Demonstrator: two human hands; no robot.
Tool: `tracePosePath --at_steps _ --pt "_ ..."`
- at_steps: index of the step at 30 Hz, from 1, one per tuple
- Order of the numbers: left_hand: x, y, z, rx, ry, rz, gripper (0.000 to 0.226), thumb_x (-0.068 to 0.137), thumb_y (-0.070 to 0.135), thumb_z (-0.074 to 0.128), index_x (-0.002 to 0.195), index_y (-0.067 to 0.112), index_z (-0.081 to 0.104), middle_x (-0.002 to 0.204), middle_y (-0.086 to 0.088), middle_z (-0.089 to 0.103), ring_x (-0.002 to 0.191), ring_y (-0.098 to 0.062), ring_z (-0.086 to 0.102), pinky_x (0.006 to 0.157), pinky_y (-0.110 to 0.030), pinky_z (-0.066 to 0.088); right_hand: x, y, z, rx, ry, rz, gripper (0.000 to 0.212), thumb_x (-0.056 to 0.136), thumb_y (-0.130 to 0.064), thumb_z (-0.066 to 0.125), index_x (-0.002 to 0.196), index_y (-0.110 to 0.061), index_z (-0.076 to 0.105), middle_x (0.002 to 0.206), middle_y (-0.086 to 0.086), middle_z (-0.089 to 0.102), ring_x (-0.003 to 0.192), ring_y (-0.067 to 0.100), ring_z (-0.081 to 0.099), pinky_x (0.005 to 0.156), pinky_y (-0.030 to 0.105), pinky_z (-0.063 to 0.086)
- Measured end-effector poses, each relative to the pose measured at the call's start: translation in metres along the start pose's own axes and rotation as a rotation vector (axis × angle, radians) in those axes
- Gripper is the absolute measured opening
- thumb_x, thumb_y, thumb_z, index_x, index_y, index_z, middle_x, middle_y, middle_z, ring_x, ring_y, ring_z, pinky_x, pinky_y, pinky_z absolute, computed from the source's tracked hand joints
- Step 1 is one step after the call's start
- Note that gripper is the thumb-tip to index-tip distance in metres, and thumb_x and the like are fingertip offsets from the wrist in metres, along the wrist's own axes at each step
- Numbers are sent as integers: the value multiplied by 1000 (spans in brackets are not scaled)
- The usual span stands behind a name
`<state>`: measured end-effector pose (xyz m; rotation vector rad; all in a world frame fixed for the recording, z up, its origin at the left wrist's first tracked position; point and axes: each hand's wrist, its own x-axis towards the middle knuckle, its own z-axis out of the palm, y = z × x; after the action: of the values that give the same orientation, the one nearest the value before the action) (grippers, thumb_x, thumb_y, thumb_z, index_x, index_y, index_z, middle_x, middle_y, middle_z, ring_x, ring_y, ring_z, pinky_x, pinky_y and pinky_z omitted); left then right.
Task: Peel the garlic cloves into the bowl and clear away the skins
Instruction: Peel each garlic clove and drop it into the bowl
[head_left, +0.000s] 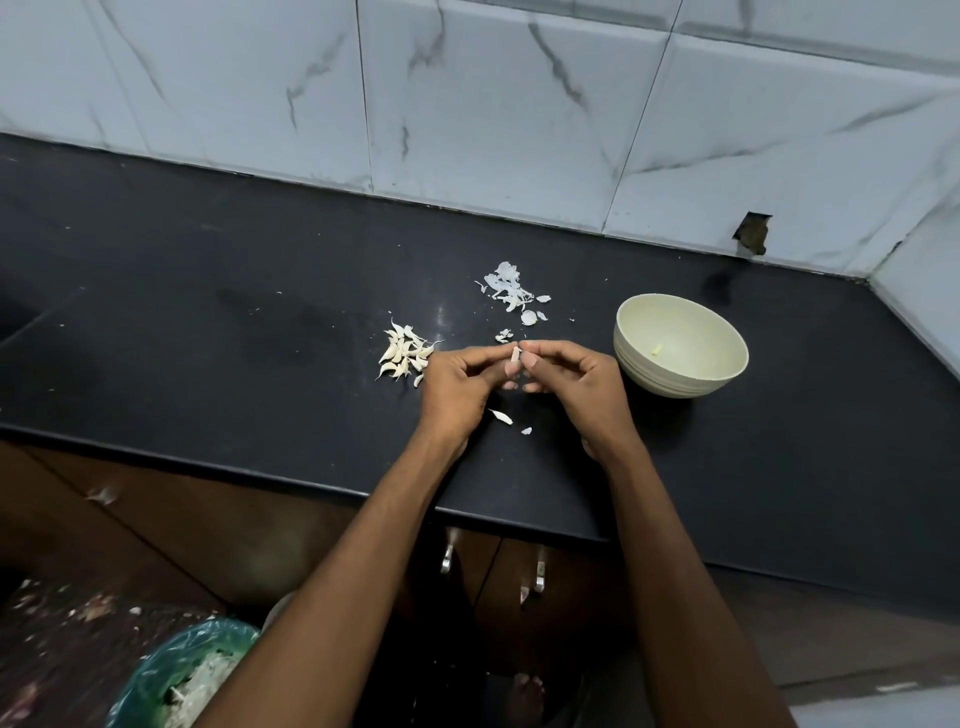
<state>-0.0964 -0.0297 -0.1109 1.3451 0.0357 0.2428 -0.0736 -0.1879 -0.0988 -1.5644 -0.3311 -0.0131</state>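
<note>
Both hands meet over the black counter (260, 338). My left hand (460, 384) and my right hand (576, 382) pinch one small garlic clove (515, 355) between their fingertips. A pile of unpeeled cloves (402, 353) lies just left of my left hand. Loose white skins (511, 291) are scattered behind the hands, and two more bits of skin (501, 415) lie under my wrists. A pale green bowl (727, 332) stands to the right of my right hand with one peeled clove (657, 350) inside.
A white marble-tiled wall (493, 104) runs along the back of the counter and turns forward at the right. A bin lined with a green bag (156, 680) holding waste sits on the floor at lower left. Cabinet handles (540, 574) show below the counter edge.
</note>
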Motion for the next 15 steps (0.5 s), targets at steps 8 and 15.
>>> tracePosePath --at_steps 8,15 --pt "-2 1 4 15 -52 17 72 87 -11 74 151 2 44 89 0 80 88 -14 75 95 -25 57 2 3 -3 -63 67 -23 16 93 -12 77 106 -3 79 98 12 79 88 19 73 72 31 57" --pt "1 0 0 74 70 87 11 93 14 77 100 7 81 93 -6 80 79 -20 73 86 -53 62 1 2 1 96 139 18 18 99 -5 68 112 7 70 91 18 77 81 22 74 75 28 62"
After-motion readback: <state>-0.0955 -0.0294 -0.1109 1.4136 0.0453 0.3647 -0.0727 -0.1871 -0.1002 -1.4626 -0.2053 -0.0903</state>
